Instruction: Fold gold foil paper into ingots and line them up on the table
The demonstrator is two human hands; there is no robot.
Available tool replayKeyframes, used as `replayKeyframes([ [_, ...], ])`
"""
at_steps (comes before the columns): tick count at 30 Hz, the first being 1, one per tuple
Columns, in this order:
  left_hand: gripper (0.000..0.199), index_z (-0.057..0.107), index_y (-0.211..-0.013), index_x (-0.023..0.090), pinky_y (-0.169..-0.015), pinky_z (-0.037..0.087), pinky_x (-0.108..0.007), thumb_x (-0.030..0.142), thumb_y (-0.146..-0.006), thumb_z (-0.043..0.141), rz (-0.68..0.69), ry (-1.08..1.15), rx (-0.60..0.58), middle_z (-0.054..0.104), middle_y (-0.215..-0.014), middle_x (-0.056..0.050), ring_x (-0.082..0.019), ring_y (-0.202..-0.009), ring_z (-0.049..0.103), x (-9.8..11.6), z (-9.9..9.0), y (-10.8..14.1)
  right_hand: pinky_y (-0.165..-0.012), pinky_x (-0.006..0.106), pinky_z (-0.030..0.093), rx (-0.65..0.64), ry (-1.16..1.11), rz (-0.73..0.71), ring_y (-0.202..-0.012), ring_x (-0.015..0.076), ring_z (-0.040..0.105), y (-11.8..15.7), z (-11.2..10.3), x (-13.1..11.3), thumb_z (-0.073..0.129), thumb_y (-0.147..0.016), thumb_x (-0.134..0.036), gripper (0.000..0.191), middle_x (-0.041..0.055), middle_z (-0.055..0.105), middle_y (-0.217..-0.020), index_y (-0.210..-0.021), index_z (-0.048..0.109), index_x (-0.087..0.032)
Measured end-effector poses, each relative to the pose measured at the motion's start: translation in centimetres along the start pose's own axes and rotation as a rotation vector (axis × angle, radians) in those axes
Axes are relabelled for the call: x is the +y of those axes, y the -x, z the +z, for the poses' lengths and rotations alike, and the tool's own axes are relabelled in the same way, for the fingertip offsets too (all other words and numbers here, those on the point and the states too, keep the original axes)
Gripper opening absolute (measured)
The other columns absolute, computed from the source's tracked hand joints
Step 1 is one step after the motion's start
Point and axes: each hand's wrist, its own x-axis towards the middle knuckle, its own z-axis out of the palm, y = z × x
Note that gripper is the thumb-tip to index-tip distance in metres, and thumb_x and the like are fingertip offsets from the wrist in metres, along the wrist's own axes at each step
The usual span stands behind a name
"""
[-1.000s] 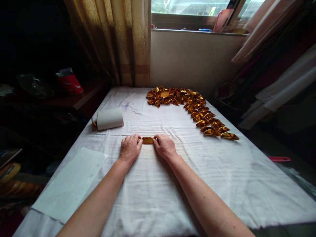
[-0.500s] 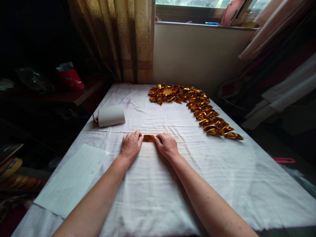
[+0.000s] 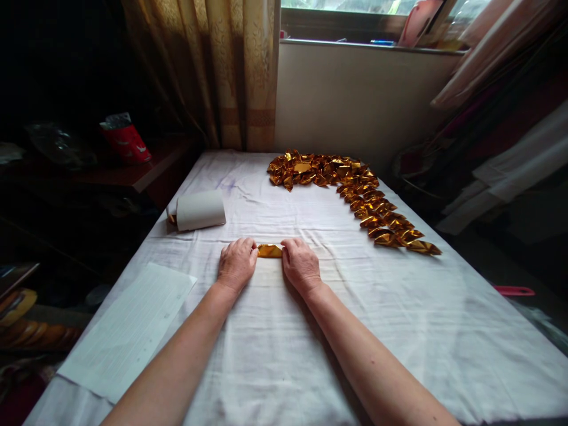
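A small folded strip of gold foil paper lies on the white cloth, its two ends between my hands. My left hand has its fingers closed at the left end of the foil. At the right end, my right hand is curled with thumb and fingers against the foil. The fingertips of both hands are partly hidden. Farther back, a heap of folded gold foil pieces trails down in a line toward the right side.
The white cloth covers the table. A white roll or curled card lies at left, with a lined paper sheet nearer me. Beyond the left edge stands a red packet. A curtain hangs behind; clothes hang at right.
The foil strip now shows a brighter face and more of its length. My right fingers have shifted slightly right. My left hand stays at the left end.
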Motion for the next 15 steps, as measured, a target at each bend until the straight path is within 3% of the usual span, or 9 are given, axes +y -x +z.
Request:
replayKeyframes([
  [2, 0.011, 0.061, -0.096, 0.022, -0.084, 0.042, -0.036, 0.025, -0.093, 0.051, 0.004, -0.003, 0.004, 0.068, -0.098, -0.005, -0.023, -0.097, 0.061, 0.0, 0.1, 0.0, -0.104, 0.036, 0.037, 0.004, -0.030, -0.165, -0.126, 0.0238, 0.050, 0.4, 0.2, -0.3, 0.040, -0.098, -0.025, 0.038, 0.0108, 0.057, -0.137, -0.132, 0.056, -0.018],
  [5, 0.011, 0.061, -0.095, 0.022, -0.083, 0.042, -0.035, 0.024, -0.094, 0.050, 0.008, -0.007, 0.005, 0.068, -0.099, -0.005, -0.023, -0.098, 0.061, -0.1, 0.2, -0.1, -0.118, 0.046, 0.019, -0.133, -0.036, -0.366, -0.144, 0.0251, 0.030, 0.8, 0.5, -0.7, 0.040, -0.099, -0.036, 0.051, 0.0087, 0.039, -0.154, -0.147, 0.041, -0.018],
  [9, 0.011, 0.060, -0.096, 0.022, -0.083, 0.043, -0.035, 0.023, -0.094, 0.050, 0.006, -0.011, 0.005, 0.068, -0.098, -0.005, -0.023, -0.097, 0.062, -0.2, 0.4, -0.1, -0.120, 0.054, 0.012, -0.276, 0.000, -0.316, -0.148, 0.0265, 0.023, 1.0, 0.5, -0.2, 0.036, -0.100, -0.046, 0.059, 0.0095, 0.028, -0.158, -0.151, 0.033, -0.016],
  [15, 0.013, 0.062, -0.096, 0.021, -0.082, 0.045, -0.037, 0.023, -0.093, 0.049, -0.002, -0.009, 0.015, 0.070, -0.097, -0.006, -0.025, -0.095, 0.063, -0.2, 0.1, -0.2, -0.119, 0.056, 0.013, -0.292, 0.063, -0.210, -0.149, 0.0264, 0.019, 1.0, -0.3, 1.6, 0.033, -0.100, -0.049, 0.059, 0.0060, 0.025, -0.159, -0.152, 0.033, -0.021],
])
